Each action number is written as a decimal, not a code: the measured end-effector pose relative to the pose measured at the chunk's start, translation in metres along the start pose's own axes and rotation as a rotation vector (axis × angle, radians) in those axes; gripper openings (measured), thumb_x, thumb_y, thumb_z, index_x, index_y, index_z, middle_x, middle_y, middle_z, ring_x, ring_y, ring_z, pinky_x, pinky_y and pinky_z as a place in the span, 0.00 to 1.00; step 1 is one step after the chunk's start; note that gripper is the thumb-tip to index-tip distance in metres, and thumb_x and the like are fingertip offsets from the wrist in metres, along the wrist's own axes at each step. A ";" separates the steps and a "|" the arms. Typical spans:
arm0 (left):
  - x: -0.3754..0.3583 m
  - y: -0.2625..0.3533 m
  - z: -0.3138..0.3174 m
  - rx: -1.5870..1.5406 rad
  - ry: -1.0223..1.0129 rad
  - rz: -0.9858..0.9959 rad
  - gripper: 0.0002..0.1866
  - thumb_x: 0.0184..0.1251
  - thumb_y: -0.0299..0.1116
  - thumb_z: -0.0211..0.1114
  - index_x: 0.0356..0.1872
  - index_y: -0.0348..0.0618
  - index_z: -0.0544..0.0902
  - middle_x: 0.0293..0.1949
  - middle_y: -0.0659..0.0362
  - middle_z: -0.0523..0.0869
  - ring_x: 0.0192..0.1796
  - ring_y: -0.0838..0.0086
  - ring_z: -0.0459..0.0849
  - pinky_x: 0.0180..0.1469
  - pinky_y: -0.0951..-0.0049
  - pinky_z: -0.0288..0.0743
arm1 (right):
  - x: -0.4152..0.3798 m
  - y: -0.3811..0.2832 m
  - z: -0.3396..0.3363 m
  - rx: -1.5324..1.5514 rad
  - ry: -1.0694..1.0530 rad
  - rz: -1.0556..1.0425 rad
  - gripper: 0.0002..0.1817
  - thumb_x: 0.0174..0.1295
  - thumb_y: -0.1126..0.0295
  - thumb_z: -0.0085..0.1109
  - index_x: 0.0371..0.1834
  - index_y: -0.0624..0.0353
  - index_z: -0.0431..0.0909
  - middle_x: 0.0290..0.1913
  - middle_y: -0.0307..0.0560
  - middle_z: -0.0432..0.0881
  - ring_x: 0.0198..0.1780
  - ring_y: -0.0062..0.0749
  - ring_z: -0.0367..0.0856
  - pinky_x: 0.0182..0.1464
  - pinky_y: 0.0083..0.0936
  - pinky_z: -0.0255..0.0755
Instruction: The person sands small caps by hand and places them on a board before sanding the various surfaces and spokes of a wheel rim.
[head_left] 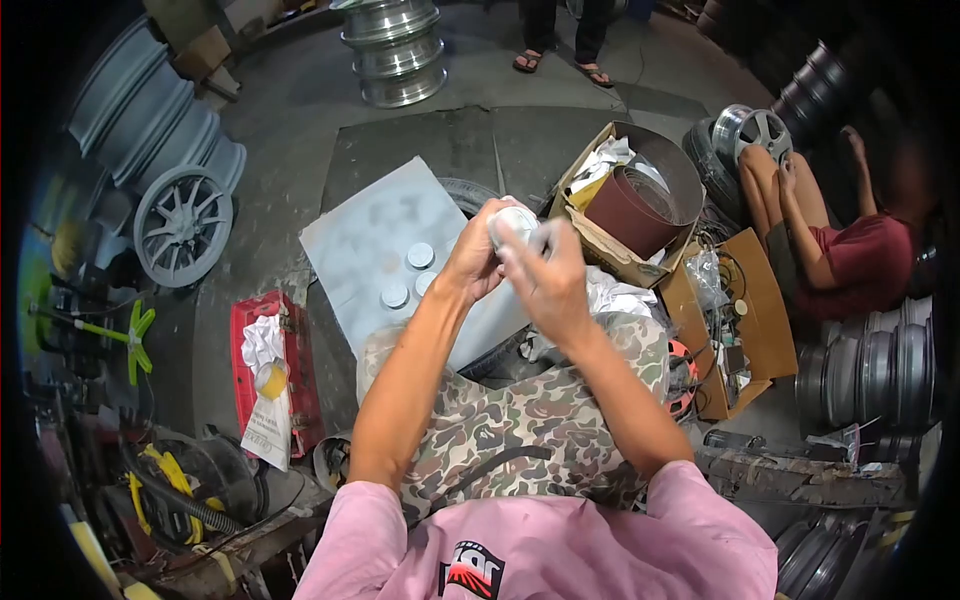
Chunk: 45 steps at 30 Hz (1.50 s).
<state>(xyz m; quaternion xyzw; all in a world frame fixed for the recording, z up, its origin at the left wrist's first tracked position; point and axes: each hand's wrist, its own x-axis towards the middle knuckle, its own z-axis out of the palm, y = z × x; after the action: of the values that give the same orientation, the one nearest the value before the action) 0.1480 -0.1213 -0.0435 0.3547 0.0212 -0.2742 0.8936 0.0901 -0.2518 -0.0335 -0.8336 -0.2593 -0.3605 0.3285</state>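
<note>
My left hand [474,254] is closed around a round, pale cap [513,226], held up over the board in front of my lap. My right hand [553,285] is curled against the cap's face, its fingertips blurred by motion. Something small and greyish seems to be between those fingers, too smeared to name. Below, a flat grey-white board [350,240] carries three similar round caps, one of them here [420,256], another at its nearer side [395,294], and a third partly behind my left wrist [426,282].
At left, a red toolbox [306,375] holds crumpled paper and a tape roll [271,380]. To the right stand a carton [570,215] with brown abrasive rolls [632,214] and an open box [765,320] of small items. Wheel rims [185,226] surround the area. A person [870,255] sits at right.
</note>
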 end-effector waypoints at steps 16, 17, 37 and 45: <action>-0.004 0.005 0.000 0.129 -0.130 0.039 0.19 0.78 0.48 0.49 0.40 0.43 0.79 0.24 0.58 0.78 0.21 0.71 0.74 0.17 0.77 0.59 | 0.008 0.034 -0.012 0.008 0.151 0.337 0.14 0.68 0.71 0.61 0.55 0.55 0.87 0.36 0.46 0.72 0.41 0.38 0.74 0.44 0.33 0.71; -0.003 0.005 0.000 0.133 -0.046 0.092 0.19 0.78 0.48 0.49 0.40 0.43 0.78 0.24 0.58 0.79 0.20 0.71 0.73 0.17 0.77 0.60 | 0.006 0.033 -0.013 0.033 0.169 0.311 0.14 0.68 0.71 0.61 0.55 0.55 0.87 0.38 0.47 0.75 0.44 0.38 0.75 0.46 0.33 0.71; 0.034 -0.044 -0.012 0.085 0.248 0.294 0.16 0.80 0.48 0.50 0.38 0.50 0.78 0.29 0.66 0.82 0.32 0.77 0.81 0.32 0.75 0.74 | -0.011 0.010 -0.006 0.104 0.162 0.309 0.13 0.66 0.70 0.61 0.51 0.61 0.87 0.42 0.47 0.81 0.49 0.43 0.76 0.52 0.38 0.69; 0.048 -0.005 -0.048 0.042 0.365 0.282 0.21 0.78 0.54 0.50 0.36 0.47 0.78 0.28 0.62 0.82 0.29 0.71 0.80 0.28 0.73 0.72 | -0.013 0.028 -0.024 0.192 0.208 0.357 0.11 0.68 0.70 0.59 0.43 0.63 0.88 0.36 0.48 0.81 0.43 0.42 0.75 0.48 0.37 0.70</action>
<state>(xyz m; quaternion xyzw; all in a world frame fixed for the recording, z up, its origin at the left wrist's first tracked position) 0.1935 -0.1160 -0.0939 0.4165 0.1269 -0.0781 0.8968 0.0907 -0.2901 -0.0405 -0.7894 -0.1057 -0.3544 0.4900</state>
